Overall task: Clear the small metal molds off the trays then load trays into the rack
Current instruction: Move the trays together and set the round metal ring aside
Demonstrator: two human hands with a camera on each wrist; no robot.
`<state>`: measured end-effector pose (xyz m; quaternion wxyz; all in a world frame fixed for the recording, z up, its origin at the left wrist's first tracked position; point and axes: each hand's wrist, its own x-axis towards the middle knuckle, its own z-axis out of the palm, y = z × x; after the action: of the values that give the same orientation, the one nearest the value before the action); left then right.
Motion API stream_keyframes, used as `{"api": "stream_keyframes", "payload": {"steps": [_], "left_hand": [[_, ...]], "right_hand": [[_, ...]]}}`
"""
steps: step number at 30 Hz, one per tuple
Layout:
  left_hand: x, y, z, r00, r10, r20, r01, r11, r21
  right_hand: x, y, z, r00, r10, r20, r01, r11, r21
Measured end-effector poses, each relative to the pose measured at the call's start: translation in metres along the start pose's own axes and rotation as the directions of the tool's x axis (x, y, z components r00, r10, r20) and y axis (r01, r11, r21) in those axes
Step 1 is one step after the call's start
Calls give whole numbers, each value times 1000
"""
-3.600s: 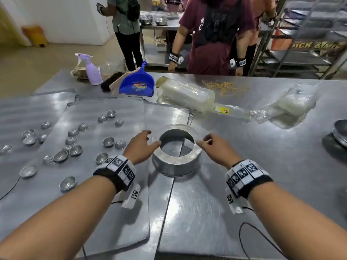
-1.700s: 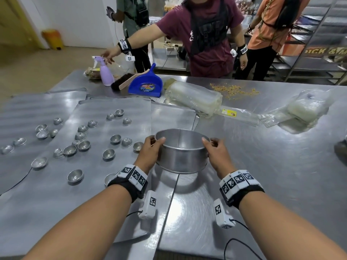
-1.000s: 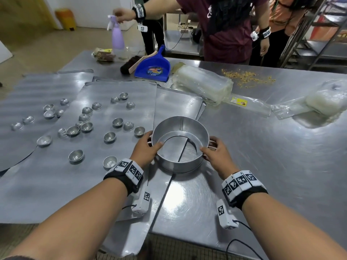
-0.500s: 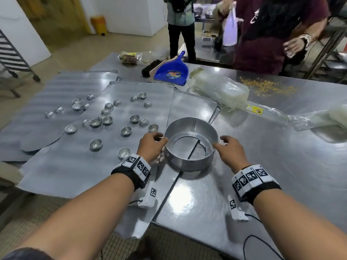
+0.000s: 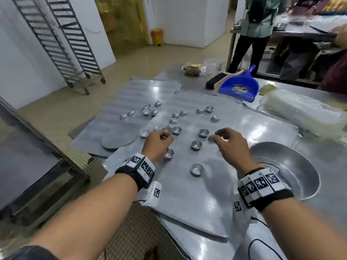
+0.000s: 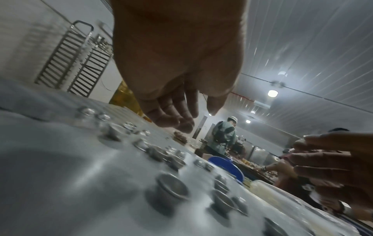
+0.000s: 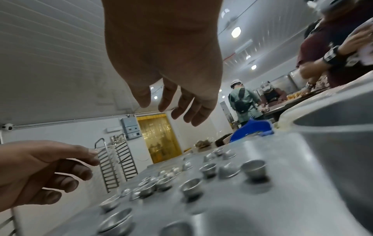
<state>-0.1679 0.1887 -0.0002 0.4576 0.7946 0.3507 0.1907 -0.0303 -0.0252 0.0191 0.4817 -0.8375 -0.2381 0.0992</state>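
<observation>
Several small metal molds (image 5: 196,144) lie scattered on two flat grey trays, the near tray (image 5: 187,194) and the far tray (image 5: 131,94). My left hand (image 5: 165,135) hovers over the molds at the left with loosely hanging fingers and holds nothing, as the left wrist view confirms (image 6: 181,121). To its right, over a mold (image 5: 211,139), floats my empty right hand (image 5: 219,135), fingers relaxed (image 7: 173,111). The round metal pan (image 5: 300,160) stands alone on the table at the right. A tall tray rack (image 5: 71,44) stands on the floor at the far left.
A blue dustpan (image 5: 238,88) and a brush (image 5: 214,81) lie behind the trays. Plastic-wrapped packs (image 5: 300,111) sit at the back right. The trays overhang the table's left edge above the tiled floor. A person (image 5: 257,25) stands at another table behind.
Both hands let go of the round pan and moved left over the molds on the near tray. The head view swung left, bringing the rack into sight.
</observation>
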Motion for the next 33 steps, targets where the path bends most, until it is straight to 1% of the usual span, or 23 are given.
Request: {"api": "stream_keyframes", "payload": {"steps": [3, 5, 8, 11, 13, 16, 19, 22, 25, 28, 30, 33], "left_hand": [[32, -38, -61, 997, -61, -56, 64, 997, 48], [51, -67, -99, 990, -98, -102, 103, 994, 47], [75, -106, -146, 971, -168, -168, 176, 984, 30], [92, -141, -181, 950, -246, -190, 260, 964, 49], [102, -164, -199, 938, -299, -176, 316, 946, 79], [111, -191, -214, 914, -385, -130, 400, 908, 125], [120, -209, -219, 892, -439, -103, 449, 887, 108], [127, -218, -219, 871, -485, -77, 490, 865, 104], [132, -227, -218, 863, -502, -58, 505, 859, 85], [136, -233, -216, 851, -525, -20, 524, 850, -52], [138, -236, -215, 841, -541, 6, 537, 832, -137], [142, -239, -215, 834, -550, 42, 545, 810, -218]], "right_hand": [[13, -30, 70, 998, -5, 58, 2, 999, 42], [21, -47, 116, 995, -25, 95, 24, 1000, 13], [34, -72, 175, 989, -10, 146, 14, 1000, -23], [45, -95, 224, 984, -19, 179, 21, 1000, -14], [55, -106, 251, 979, -20, 204, 29, 999, -41], [75, -115, 286, 967, 21, 253, 9, 993, -118], [100, -118, 314, 947, 83, 309, -32, 986, -166], [129, -121, 335, 923, 117, 367, -12, 961, -275], [159, -122, 352, 902, 159, 400, -3, 931, -364], [182, -120, 370, 889, 186, 419, 28, 890, -455], [193, -119, 382, 871, 202, 448, 35, 884, -466], [201, -114, 397, 838, 252, 483, 24, 869, -494]]}}
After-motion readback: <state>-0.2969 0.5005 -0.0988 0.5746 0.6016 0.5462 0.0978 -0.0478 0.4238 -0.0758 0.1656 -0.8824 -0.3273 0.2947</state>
